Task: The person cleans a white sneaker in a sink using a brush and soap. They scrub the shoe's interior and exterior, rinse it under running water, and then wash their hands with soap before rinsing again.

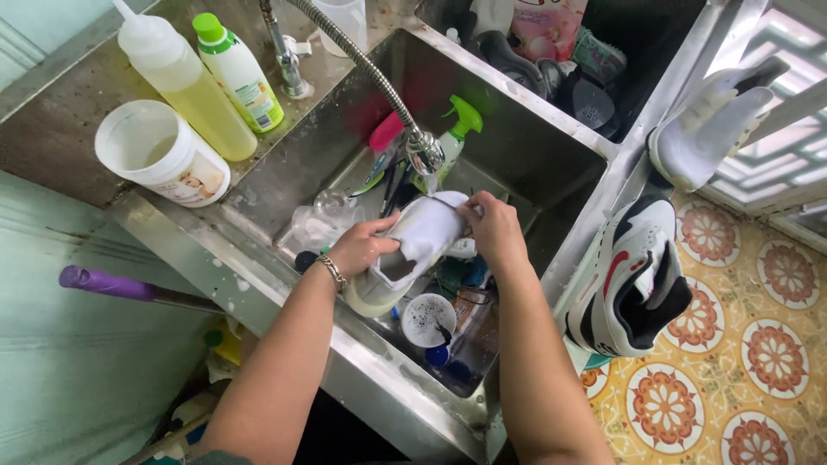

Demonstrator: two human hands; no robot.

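Over a steel sink sunk in the counter, beneath the flexible tap, I grip a white shoe mid-basin: my left hand wraps its side, my right hand pinches its toe end. A second sneaker rests against the sink's right edge.

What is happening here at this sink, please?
A person is holding a white shoe over a steel sink, under the flexible faucet. The left hand grips the shoe from the side and the right hand holds it near its toe end. Another white, black and red sneaker leans on the sink's right edge. Two detergent bottles and a white tub stand on the counter to the left.
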